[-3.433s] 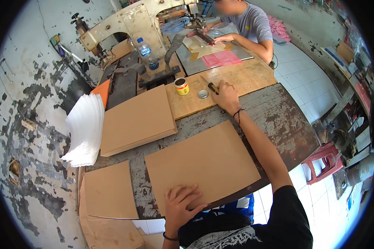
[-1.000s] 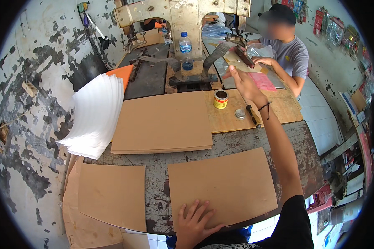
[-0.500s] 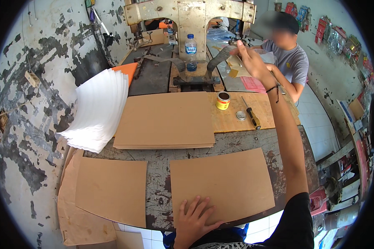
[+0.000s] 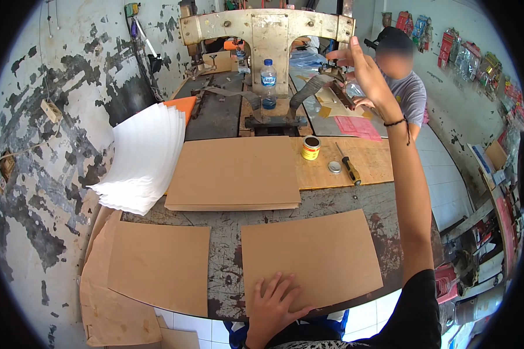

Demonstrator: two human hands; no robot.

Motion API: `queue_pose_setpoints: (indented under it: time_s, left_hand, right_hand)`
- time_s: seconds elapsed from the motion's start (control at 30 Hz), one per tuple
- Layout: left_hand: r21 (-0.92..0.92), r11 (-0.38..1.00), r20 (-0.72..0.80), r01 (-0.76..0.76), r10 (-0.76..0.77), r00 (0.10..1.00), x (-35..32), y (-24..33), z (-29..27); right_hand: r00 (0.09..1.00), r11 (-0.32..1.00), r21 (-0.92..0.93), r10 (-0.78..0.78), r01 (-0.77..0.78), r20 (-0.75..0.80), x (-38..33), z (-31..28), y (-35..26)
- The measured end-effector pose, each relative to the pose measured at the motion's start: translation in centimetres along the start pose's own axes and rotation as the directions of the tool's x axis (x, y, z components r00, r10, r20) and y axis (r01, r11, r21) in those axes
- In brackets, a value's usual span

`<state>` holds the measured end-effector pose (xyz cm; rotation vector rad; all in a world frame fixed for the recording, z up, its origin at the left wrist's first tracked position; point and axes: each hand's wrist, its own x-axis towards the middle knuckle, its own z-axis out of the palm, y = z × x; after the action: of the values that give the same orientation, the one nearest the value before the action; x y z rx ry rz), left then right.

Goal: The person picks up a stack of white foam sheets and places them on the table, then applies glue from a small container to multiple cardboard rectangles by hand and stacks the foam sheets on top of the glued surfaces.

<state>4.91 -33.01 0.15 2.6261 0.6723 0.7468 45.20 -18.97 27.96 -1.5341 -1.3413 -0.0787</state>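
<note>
My left hand lies flat with fingers spread on the near edge of a brown cardboard sheet. My right hand is raised in the air over the far right of the workbench, in front of a co-worker. Its fingers are stretched out and I see nothing held. A second cardboard sheet rests to the left, separated from the first by a strip of worn dark tabletop. Beyond both sits a stack of larger cardboard sheets.
White sheets fan out at the left. Right of the stack are an open tin, its lid and a screwdriver. A water bottle stands before a metal press. A co-worker is at the far right.
My right hand has shifted slightly right, its fingers spread differently. My left hand stays on the cardboard. A dark narrow piece now shows by the co-worker's hand. The view has tilted slightly.
</note>
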Motion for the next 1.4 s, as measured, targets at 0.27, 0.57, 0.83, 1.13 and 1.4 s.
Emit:
queue_pose_setpoints:
  time_s: [0.27,0.57,0.83,1.13,1.4]
  left_hand:
    - [-0.191,0.981,-0.036,-0.030,0.023,0.999,-0.7,-0.8,-0.4]
    - [0.011,0.993,-0.057,0.115,-0.114,0.992,-2.5,-4.1,-3.4]
    - [0.050,0.991,-0.088,0.126,-0.121,0.989,-2.7,-4.1,-2.7]
    - [0.050,0.992,-0.085,0.113,-0.108,0.990,-2.7,-4.0,-2.8]
    - [0.078,0.989,-0.085,0.127,-0.121,0.989,-2.8,-3.9,-2.6]
  right_hand:
    - [0.960,0.968,0.250,-0.073,0.004,0.269,-11.1,4.0,-7.4]
    - [0.658,0.960,0.016,-0.204,0.280,0.725,-28.1,16.4,-1.2]
    - [0.696,0.881,-0.144,-0.246,0.451,0.674,-29.6,18.1,-0.9]
    - [0.731,0.886,-0.244,-0.140,0.393,0.668,-31.8,14.1,-1.2]
    - [0.763,0.948,-0.166,-0.105,0.270,0.638,-35.2,7.9,-0.4]
